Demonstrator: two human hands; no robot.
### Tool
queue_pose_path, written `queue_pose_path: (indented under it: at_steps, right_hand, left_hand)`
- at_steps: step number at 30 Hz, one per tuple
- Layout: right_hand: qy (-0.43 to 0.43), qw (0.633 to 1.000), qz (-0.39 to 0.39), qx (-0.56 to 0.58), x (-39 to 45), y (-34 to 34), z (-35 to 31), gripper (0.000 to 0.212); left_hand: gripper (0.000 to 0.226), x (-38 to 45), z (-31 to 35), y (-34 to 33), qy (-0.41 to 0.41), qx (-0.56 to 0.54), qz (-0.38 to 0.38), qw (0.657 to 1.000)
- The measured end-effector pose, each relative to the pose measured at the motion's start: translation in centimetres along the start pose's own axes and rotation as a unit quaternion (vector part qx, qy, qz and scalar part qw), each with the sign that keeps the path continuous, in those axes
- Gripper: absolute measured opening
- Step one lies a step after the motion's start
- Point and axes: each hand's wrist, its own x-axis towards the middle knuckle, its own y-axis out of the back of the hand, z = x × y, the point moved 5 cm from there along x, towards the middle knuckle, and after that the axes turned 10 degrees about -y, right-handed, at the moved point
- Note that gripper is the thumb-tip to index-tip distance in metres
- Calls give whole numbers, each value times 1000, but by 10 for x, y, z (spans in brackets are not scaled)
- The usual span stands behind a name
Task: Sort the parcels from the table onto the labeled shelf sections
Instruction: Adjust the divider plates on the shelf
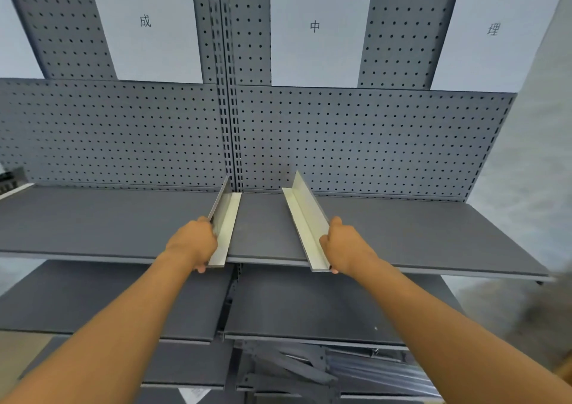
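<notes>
Two pale metal L-shaped dividers stand on the grey upper shelf (pixel 93 224). My left hand (pixel 193 242) grips the front end of the left divider (pixel 224 227). My right hand (pixel 343 246) grips the front end of the right divider (pixel 306 218). Both dividers run from the shelf's front edge back toward the pegboard (pixel 356 143). White paper labels with printed characters hang above: one at the left (pixel 145 23), one in the middle (pixel 315 26), one at the right (pixel 495 29). No parcels or table are in view.
A second grey shelf (pixel 294 307) lies below the upper one, with more shelf parts and brackets (pixel 288 369) stacked lower down. A pale wall (pixel 532 156) borders the rack on the right.
</notes>
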Motion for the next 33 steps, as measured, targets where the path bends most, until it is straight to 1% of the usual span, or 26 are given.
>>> queue_pose_path:
  at_steps: [2,3,5,8,13,21,22,24,25,27,29,31,33]
  right_hand:
    - [-7,1000,5,5,2,2,0,16]
    - [-8,1000,7,7,3,3,-2,14]
    - [-13,1000,11,9,3,4,-6,10]
    - [-28,999,18,10,5,4,-13,18]
    - [-32,999,26,16,2,4,-25,5]
    - [-45,998,49,10,-6,6,-24,6]
    - [-49,997,51,10,-7,7,-22,6]
    - [-55,997,54,17,-10,9,-19,7]
    - [-58,997,56,22,-11,10,-17,8]
    - [-62,996,59,25,-13,13,-13,13]
    - [-65,996,62,23,-15,16,-8,16]
    - [-65,995,67,26,-14,19,-4,20]
    - [-61,995,69,24,-14,23,1,20]
  left_hand:
    - [20,2,-2,2,1,-6,-4,1000]
    - [18,5,-2,2,0,-7,-8,1000]
    - [9,10,-3,2,-14,-11,-7,1000]
    - [11,17,-3,2,-23,-2,1,1000]
    - [14,21,-6,1,-36,15,-3,999]
    - [10,20,-13,8,-47,10,-40,998]
    - [10,21,-12,9,-52,7,-39,998]
    - [26,20,-7,13,-64,1,-15,998]
    - [31,20,-4,16,-75,22,6,997]
    - [32,19,5,21,-97,91,45,990]
    - [34,17,17,27,-111,151,66,980]
    - [40,15,32,30,-140,200,84,966]
    - [41,11,50,29,-186,230,107,949]
